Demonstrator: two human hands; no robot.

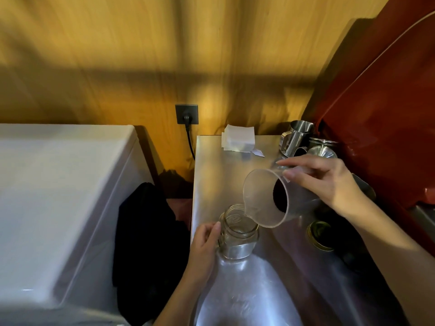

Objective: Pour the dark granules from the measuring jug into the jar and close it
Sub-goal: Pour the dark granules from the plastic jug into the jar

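Note:
An open glass jar (239, 234) stands on the steel counter (235, 168), and my left hand (203, 245) grips its left side. My right hand (327, 182) holds a clear plastic measuring jug (261, 201) tipped steeply to the left, its spout just over the jar's mouth. Dark granules (280, 196) lie deep inside the jug near its bottom; none show in the jar. The jar's gold-rimmed lid (319, 235) lies upside down on the counter to the right of the jar, below my right forearm.
Steel pitchers and a funnel (303, 142) crowd the back right corner. A stack of white paper squares (237, 138) sits at the counter's far edge. A dark cloth (146, 243) hangs left of the counter beside a white appliance (58, 196). A red surface (376, 102) rises on the right.

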